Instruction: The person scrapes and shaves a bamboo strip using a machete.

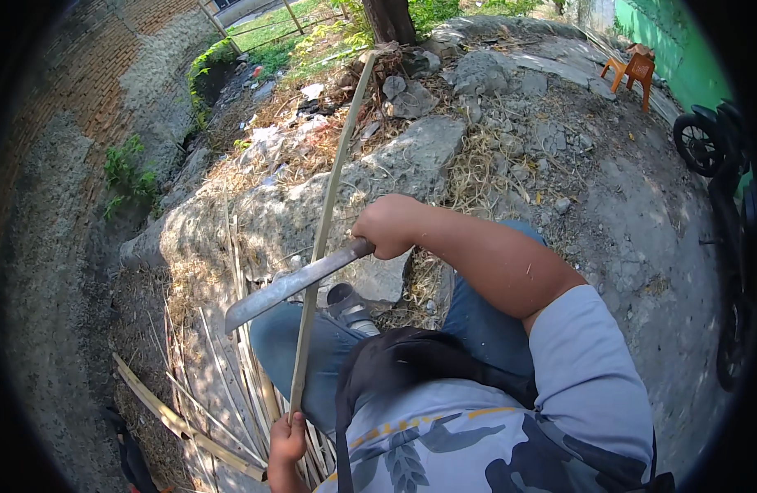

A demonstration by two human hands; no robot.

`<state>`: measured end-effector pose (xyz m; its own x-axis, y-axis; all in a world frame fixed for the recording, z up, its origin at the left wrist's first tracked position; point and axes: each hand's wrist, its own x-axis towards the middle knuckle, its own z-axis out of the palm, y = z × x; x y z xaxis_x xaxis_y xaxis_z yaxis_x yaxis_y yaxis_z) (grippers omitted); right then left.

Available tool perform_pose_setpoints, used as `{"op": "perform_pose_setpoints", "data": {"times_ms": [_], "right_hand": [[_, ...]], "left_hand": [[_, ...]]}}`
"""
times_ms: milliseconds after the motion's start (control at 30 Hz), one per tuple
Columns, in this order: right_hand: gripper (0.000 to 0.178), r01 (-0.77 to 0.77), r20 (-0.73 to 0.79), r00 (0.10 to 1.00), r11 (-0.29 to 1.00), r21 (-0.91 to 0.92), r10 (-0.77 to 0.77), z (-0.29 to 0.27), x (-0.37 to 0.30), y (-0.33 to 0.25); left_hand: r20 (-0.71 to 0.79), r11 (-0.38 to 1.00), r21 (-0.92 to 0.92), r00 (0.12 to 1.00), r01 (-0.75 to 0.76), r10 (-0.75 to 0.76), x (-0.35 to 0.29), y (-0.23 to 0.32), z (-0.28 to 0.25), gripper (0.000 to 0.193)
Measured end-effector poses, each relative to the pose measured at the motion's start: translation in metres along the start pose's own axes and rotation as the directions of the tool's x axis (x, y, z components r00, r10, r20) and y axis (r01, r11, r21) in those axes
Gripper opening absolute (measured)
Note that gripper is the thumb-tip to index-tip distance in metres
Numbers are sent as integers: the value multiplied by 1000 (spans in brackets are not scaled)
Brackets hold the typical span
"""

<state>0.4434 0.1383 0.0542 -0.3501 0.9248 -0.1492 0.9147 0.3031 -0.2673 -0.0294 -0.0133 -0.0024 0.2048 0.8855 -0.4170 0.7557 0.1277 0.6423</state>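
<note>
My right hand (387, 228) is closed round the wooden handle of a machete (292, 285), whose broad grey blade points down to the left. The blade lies across a long, narrow bamboo strip (330, 193), over my left knee. Low in the view, my left hand (288, 440) grips the strip's near end, thumb along it. From there the strip slants up and away, its far end near the tree foot. Whether the edge bites into the strip cannot be made out. Beside my left leg lies a heap of thin bamboo strips (245, 374).
A curved bamboo piece (181, 423) lies at lower left. Ahead are a broken concrete slab (395, 164), rubble and dry litter below a tree trunk (388, 20). An orange plastic chair (633, 76) and a motorbike (720, 156) stand right; a brick wall (91, 90) runs left.
</note>
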Motion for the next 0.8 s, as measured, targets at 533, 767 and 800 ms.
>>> {"op": "perform_pose_setpoints", "data": {"times_ms": [533, 767, 800], "right_hand": [[23, 38, -18, 999, 996, -82, -40, 1, -13, -29], [23, -70, -116, 991, 995, -67, 62, 3, 7, 13], [23, -63, -117, 992, 995, -76, 54, 4, 7, 13]], "left_hand": [[-50, 990, 140, 999, -11, 18, 4, 11, 1, 51], [-148, 992, 92, 984, -86, 99, 17, -12, 20, 51], [-117, 995, 37, 988, -92, 95, 14, -8, 19, 52]]}}
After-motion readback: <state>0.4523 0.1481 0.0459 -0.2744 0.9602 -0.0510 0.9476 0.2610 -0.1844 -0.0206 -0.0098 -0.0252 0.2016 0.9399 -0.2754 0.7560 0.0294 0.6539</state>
